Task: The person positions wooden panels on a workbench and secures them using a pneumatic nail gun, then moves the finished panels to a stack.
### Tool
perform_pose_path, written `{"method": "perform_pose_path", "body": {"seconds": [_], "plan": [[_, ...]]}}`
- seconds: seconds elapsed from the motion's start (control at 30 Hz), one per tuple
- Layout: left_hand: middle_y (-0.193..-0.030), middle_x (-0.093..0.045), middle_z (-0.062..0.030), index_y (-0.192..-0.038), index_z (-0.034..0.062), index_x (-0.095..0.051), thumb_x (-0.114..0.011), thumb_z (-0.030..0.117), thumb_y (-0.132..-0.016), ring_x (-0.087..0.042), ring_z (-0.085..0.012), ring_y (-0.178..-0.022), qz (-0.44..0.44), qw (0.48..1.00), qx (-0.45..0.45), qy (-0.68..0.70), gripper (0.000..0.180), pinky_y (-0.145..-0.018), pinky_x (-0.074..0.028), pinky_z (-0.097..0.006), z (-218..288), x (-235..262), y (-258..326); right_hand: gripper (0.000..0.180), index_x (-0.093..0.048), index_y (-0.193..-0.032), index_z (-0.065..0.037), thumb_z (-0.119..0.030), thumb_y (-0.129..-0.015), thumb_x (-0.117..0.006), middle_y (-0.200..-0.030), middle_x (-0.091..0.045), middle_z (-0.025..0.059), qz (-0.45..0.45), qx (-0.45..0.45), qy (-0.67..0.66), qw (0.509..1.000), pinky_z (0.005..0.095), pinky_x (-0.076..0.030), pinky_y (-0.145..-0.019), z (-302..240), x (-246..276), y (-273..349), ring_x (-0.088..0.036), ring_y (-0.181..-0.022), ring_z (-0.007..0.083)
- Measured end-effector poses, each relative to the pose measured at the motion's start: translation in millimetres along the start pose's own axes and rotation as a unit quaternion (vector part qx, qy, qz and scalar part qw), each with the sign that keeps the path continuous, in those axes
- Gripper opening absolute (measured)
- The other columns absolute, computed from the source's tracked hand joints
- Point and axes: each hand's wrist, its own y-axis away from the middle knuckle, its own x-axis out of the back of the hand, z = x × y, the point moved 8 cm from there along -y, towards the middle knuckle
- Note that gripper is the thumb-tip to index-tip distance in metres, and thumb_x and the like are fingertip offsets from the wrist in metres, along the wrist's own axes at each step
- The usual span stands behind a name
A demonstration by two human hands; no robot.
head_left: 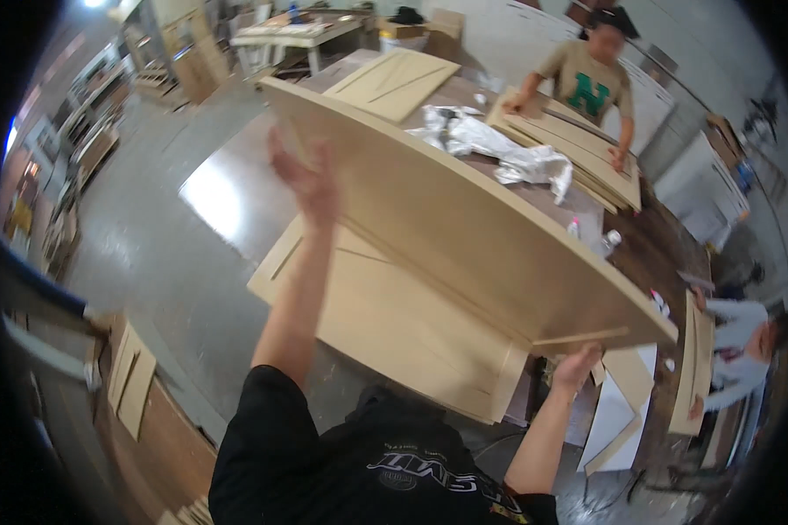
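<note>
Our right hand [578,366] holds a large, tan, rectangular fibreboard panel [473,210], tilted above a flat tan wooden board [403,311]; our left hand [311,179] spreads wide, contact unclear: one-sided support could topple it.

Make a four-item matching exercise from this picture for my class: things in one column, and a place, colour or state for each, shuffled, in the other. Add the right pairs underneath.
Things
1. Left hand
2. Right hand
3. Lower panel
4. Crumpled sheet

Places, colours and states
A. Lying flat below the raised panel
B. At the raised panel's right end, by its lower edge
C. Silvery white, on the far side of the raised panel
D. Open, with fingers pointing upward

Right pairs: 1-D, 2-B, 3-A, 4-C
</note>
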Motion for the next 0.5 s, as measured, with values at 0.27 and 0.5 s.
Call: {"method": "perform_pose_path", "body": {"seconds": [0.27,0.5], "plan": [[-0.143,-0.059,-0.0098,-0.148,0.0043,-0.049,-0.047,0.052,-0.107,-0.062,-0.0228,-0.119,-0.3,0.868,0.378,0.111,0.063,-0.097,-0.052,-0.037,-295,-8,10,0.032,-0.061,-0.119,0.001,-0.027,-0.104,-0.061,-0.104,-0.064,0.0143,0.028,-0.148,-0.126,0.98,0.0382,-0.048,-0.089,-18,-40,-11,-0.059,-0.097,0.0261],[-0.076,-0.056,-0.0041,-0.093,0.0032,-0.064,-0.06,0.05,-0.101,-0.053,-0.0175,-0.07,-0.443,0.822,0.348,-0.089,0.047,-0.065,-0.047,-0.037,-226,42,65,0.031,-0.062,-0.118,0.001,-0.022,-0.099,-0.065,-0.104,-0.073,0.014,-0.095,-0.348,-0.068,0.93,0.0384,-0.052,-0.087,-4,-18,43,-0.068,-0.097,0.0225]]}}
